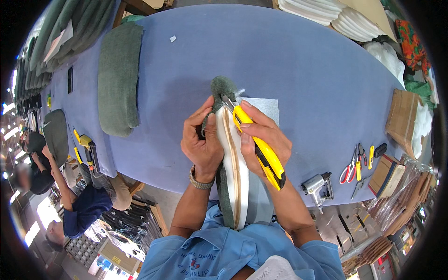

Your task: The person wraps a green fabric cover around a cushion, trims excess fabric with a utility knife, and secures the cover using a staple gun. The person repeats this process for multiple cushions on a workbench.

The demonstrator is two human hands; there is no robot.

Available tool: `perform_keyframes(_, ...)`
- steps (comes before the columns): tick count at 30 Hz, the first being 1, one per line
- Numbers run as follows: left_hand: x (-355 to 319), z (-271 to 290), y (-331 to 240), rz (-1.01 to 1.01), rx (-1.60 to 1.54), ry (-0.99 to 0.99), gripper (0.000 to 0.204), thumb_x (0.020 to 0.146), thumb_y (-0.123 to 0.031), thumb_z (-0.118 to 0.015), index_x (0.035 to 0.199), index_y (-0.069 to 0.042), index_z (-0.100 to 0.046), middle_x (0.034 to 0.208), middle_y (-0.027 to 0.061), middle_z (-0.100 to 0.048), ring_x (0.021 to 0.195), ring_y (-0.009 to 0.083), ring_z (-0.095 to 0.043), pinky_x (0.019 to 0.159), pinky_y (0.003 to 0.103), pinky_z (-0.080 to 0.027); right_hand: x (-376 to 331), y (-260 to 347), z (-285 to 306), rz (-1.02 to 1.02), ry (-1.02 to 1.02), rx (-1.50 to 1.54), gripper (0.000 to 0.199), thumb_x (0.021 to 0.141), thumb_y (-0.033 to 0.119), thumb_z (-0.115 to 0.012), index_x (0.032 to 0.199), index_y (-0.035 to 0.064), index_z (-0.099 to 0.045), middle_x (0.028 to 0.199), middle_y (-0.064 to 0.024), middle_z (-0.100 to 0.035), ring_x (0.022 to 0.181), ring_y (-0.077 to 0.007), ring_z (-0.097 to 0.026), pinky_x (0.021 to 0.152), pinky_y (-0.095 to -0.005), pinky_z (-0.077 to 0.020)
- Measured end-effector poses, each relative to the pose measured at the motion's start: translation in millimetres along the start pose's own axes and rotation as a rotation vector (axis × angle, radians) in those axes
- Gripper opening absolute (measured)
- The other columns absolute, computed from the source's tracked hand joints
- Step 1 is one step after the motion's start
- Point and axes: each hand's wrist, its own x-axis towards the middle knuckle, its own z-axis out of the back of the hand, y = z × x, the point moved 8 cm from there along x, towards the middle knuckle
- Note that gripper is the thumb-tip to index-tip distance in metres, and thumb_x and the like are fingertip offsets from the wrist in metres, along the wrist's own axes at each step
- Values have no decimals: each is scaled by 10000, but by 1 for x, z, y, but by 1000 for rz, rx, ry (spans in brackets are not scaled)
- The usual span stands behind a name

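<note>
A long worktable [298, 60] covered in blue-violet cloth fills most of the view. A grey-green upholstered cushion [119, 79] lies on its left part, and more grey-green cushions [65, 28] are stacked past the table's far left end. White padded pieces [336, 14] are piled at the upper right, beside an open cardboard box [402, 119]. Below the table on the left, the floor [46, 212] shows patches of bright light, where another person [79, 207] is crouching.
</note>
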Motion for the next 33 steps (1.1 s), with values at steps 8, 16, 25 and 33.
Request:
perform_keyframes(8, -3, -2, -2, -56, 8, 13, 126, 997, -42, -675, 1089, 34, -633, 1205, 237, -727, 1123, 286, -722, 951, 355, -578, 0, 5, -2, 22, -24, -24, 180, 807, -36, -707, 985, -17, -708, 1211, -273, -711, 1046, -341, -753, 858, -343, -625)
perform_keyframes(16, -1, -2, -5, -28, 43, 14, 120, 999, -42, -674, 1076, 40, -635, 1183, 238, -733, 1105, 281, -729, 945, 357, -579, 3, 7, -6, -34, 2, -64, 105, 906, 9, -692, 993, 3, -633, 1188, -277, -713, 1054, -328, -749, 894, -379, -617)
perform_keyframes(25, 2, -2, -7, 30, 53, 8, 131, 1007, -67, -674, 1078, 37, -635, 1182, 234, -738, 1058, 233, -733, 899, 329, -584, -4, 6, -6, -87, -33, -37, 185, 804, -54, -717, 973, 19, -698, 1214, -245, -713, 1069, -321, -750, 884, -341, -622)
perform_keyframes(33, 5, -3, -7, 40, 64, 13, 129, 1015, -82, -667, 1075, 28, -635, 1172, 220, -746, 1014, 195, -732, 849, 298, -583, -4, 8, -5, -62, 9, -70, 178, 811, -29, -718, 977, 30, -691, 1234, -238, -710, 1074, -318, -748, 883, -348, -617)
